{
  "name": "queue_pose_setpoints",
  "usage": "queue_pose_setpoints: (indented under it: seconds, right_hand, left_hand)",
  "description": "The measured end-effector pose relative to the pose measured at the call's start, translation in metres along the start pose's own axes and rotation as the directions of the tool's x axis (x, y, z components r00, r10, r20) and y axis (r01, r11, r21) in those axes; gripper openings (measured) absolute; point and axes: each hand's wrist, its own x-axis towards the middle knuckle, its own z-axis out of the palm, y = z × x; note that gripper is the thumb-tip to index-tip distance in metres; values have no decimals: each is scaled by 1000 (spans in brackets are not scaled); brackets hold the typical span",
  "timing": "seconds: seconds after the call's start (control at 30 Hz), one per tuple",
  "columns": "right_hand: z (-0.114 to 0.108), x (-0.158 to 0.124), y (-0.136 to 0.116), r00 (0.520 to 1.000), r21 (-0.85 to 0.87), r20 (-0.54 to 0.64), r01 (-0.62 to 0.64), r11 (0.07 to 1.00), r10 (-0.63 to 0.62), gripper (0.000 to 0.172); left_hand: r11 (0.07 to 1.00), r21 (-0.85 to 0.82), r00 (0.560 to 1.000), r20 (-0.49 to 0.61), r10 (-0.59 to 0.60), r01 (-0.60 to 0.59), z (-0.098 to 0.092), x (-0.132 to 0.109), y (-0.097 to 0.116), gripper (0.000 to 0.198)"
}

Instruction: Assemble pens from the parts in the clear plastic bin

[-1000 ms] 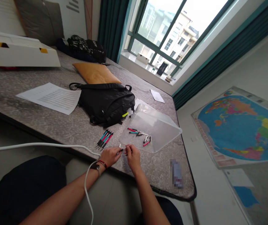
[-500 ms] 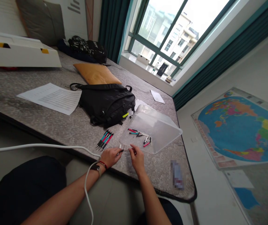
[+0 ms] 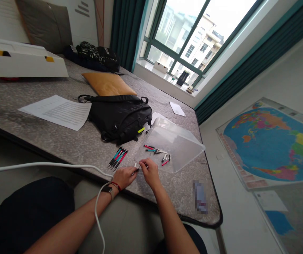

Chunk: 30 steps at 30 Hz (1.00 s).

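Observation:
My left hand (image 3: 125, 176) is closed near the mattress edge, pinching a small dark and white piece (image 3: 135, 168) that is too small to name. Close on its right, my right hand (image 3: 150, 171) has thumb and forefinger pressed together beside that piece; anything between them cannot be made out. A row of several assembled pens (image 3: 117, 157), black with teal or red, lies just beyond my left hand. Past my right hand sits a clear plastic bin (image 3: 184, 150), with several pen parts (image 3: 150, 148) in red, teal, black and white at its near left side.
A black backpack (image 3: 119, 118) lies behind the pens, with a printed sheet (image 3: 58, 112) to its left and an orange envelope (image 3: 109, 84) beyond. A white cable (image 3: 48, 164) crosses my left wrist. A blurred packet (image 3: 200, 197) lies right, and a white box (image 3: 24, 61) far left.
My right hand has moved left, up to the piece in my left hand, and its fingers have come together. My left hand has stayed in nearly the same place.

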Motion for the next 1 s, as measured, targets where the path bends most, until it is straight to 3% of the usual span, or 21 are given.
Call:
queue_pose_setpoints:
  seconds: [0.23, 0.5, 0.67, 0.77, 1.0]
  right_hand:
    - [-7, -14, 4, 999, 13, -20, -33, 999, 33, 26]
    - [5, -11, 11, 997, -65, 73, 19, 998, -15, 20]
    - [15, -21, 30, 996, -36, 71, -45, 998, 48, 14]
    - [23, -32, 42, 992, -6, 71, -105, 994, 105, 19]
    - [39, -43, 53, 982, 103, -14, -184, 977, 187, 16]
  left_hand:
    - [1000, -13, 1000, 0, 1, -1, 0, 0, 0, 27]
    - [1000, -4, 1000, -2, 14, -14, 1, 0, -1, 25]
    - [1000, 8, 1000, 14, -5, 5, 0, 0, 0, 26]
    - [1000, 5, 1000, 23, -8, 8, -1, 0, 0, 27]
    - [999, -36, 1000, 1, -13, 13, -1, 0, 2, 28]
